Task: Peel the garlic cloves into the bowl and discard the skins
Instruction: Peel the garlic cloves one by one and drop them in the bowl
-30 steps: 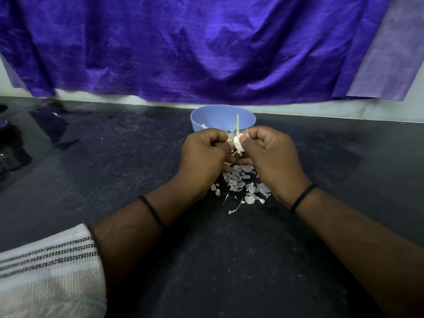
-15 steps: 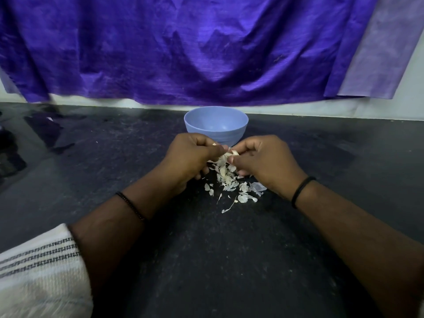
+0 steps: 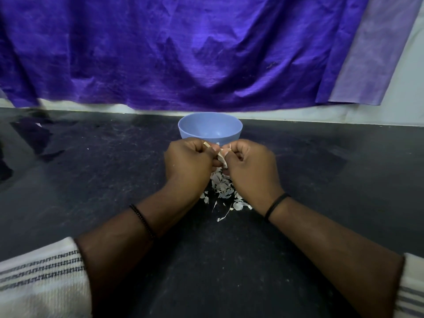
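Two cream sleeves with dark woven stripes sat nearest my view, the left sleeve [image 3: 39, 281] at the bottom left corner and the right sleeve [image 3: 413, 285] at the bottom right. From them both bare forearms ran forward over the dark, scuffed stone countertop [image 3: 91, 180]. I saw a thin black beaded band [image 3: 142, 220] on the left wrist and a plain black cord band [image 3: 276, 204] on the right.

Between the wrists, on the counter, lay a loose pile of white papery garlic skins [image 3: 221, 191], partly hidden under the hands, with a few curled strips trailing toward me.

Just above that pile the left hand [image 3: 189, 161] and the right hand [image 3: 251, 166] met, knuckles nearly touching. Both had their fingers curled in, and together they pinched a small pale garlic clove with loose skin [image 3: 221, 157] between thumbs and fingertips. A short pale stem end poked up beside the left thumb. I could not tell how much skin was on the clove.

Directly behind the hands stood a round light-blue plastic bowl [image 3: 210, 127], upright on the counter, its near wall partly covered by the fingers. I could not make out its contents.

Farthest back, a creased purple cloth [image 3: 183, 53] hung over the pale wall [image 3: 408, 106].
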